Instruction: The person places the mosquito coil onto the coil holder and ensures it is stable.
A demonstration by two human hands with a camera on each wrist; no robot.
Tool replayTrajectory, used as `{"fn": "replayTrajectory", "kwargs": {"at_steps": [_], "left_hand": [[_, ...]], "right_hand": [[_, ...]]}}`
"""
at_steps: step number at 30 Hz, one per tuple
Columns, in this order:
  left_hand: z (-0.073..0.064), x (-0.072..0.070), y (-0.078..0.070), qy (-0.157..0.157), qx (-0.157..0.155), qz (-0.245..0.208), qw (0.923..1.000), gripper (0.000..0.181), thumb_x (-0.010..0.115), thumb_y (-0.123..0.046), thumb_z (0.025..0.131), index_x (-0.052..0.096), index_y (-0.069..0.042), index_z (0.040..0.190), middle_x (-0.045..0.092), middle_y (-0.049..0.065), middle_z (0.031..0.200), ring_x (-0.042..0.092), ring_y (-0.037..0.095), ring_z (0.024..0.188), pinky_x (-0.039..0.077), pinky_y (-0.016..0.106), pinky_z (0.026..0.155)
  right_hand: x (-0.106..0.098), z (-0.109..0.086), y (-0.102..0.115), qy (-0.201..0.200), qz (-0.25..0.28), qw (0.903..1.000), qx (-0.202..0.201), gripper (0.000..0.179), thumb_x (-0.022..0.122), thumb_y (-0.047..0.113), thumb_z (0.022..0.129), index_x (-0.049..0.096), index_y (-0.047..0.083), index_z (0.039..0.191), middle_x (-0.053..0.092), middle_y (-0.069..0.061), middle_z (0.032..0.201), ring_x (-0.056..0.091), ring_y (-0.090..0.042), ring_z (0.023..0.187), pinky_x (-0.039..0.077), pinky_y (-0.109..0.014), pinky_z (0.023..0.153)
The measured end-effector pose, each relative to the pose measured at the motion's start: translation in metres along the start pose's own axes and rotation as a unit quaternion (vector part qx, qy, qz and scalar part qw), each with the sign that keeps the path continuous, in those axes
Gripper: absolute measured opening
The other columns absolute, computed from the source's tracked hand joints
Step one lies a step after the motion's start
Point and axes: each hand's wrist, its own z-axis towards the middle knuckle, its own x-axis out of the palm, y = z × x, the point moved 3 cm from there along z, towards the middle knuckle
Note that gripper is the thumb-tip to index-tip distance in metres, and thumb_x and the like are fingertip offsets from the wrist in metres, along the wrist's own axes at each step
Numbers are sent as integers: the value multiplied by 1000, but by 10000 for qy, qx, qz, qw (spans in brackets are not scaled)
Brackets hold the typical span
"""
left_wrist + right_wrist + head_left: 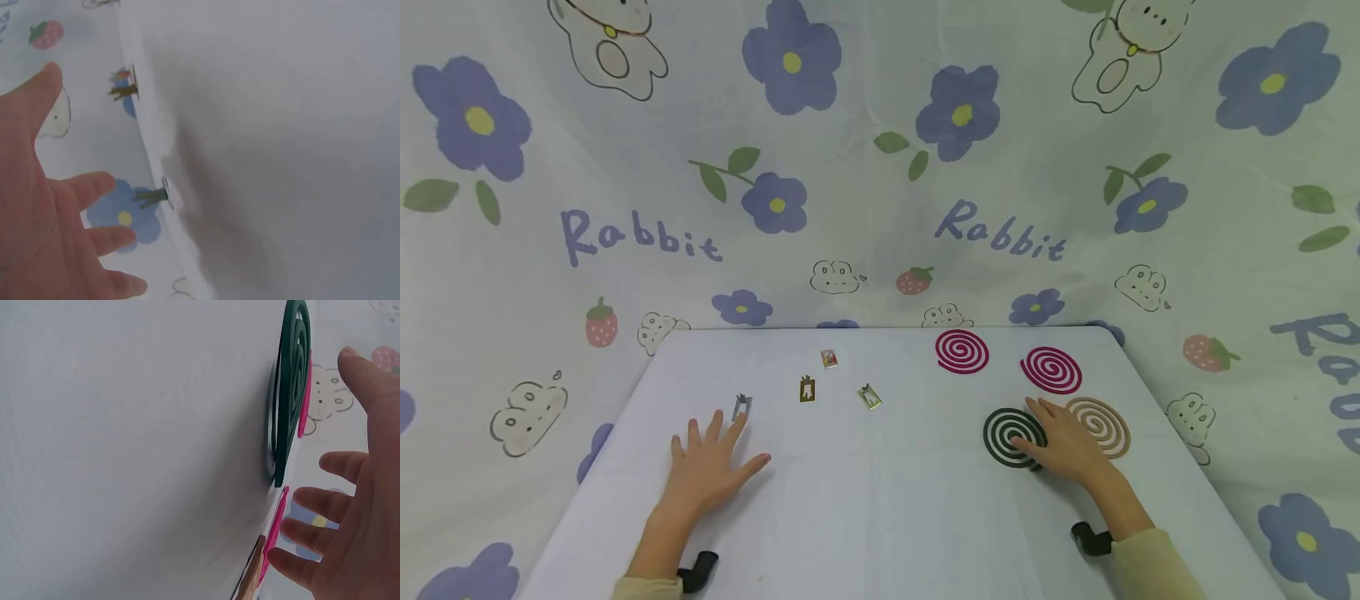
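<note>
My left hand (703, 471) is spread over the near left of the white table, its fingers straight and holding nothing. Just beyond its fingertips lies a small silver metal mosquito-coil stand (742, 406), with its prong standing up in the left wrist view. My right hand (1067, 446), fingers extended, hovers between a dark green mosquito coil (1000, 437) and a tan mosquito coil (1112, 421). It overlaps both in the head view. In the right wrist view a gap shows between the palm and the green coil (290, 400). Nothing is in its grasp.
Two magenta coils, one farther back (962, 352) and one nearer (1051, 370), lie at the back right. A bronze stand (807, 389), a gold stand (869, 397) and a small colourful piece (829, 358) lie left of centre. A patterned curtain (865, 167) hangs behind the table.
</note>
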Motion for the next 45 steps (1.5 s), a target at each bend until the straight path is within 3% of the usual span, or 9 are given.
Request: {"fn": "replayTrajectory", "kwargs": {"at_steps": [15,25,35,45], "left_hand": [[4,-5,-29,165,166,-175,9996,91,48,-74,85,41,-8,147,29,32,148,19,63,130,14,74,100],[14,-12,-57,205,411,-263,9986,85,48,-71,88,45,-7,144,39,27,145,35,51,130,33,68,95],[25,2,-85,260,616,-817,9944,61,61,-51,91,57,-7,134,55,17,133,54,39,117,43,56,94],[40,14,-112,303,782,-1244,9887,49,60,-49,93,63,-14,128,61,6,128,54,28,120,43,48,98]], "right_hand": [[6,1,1,62,453,9986,250,76,62,53,90,43,0,142,45,-29,137,40,-49,126,33,-65,98],[6,-1,2,-7,622,9975,338,66,64,41,93,46,-3,138,50,-29,129,46,-47,120,38,-62,96],[8,-1,2,-153,1063,9932,447,65,72,33,88,48,-7,134,52,-29,123,51,-45,113,41,-60,94],[13,0,-1,-464,1304,9883,644,62,81,22,79,54,-7,126,58,-24,112,58,-36,98,50,-50,81]]}}
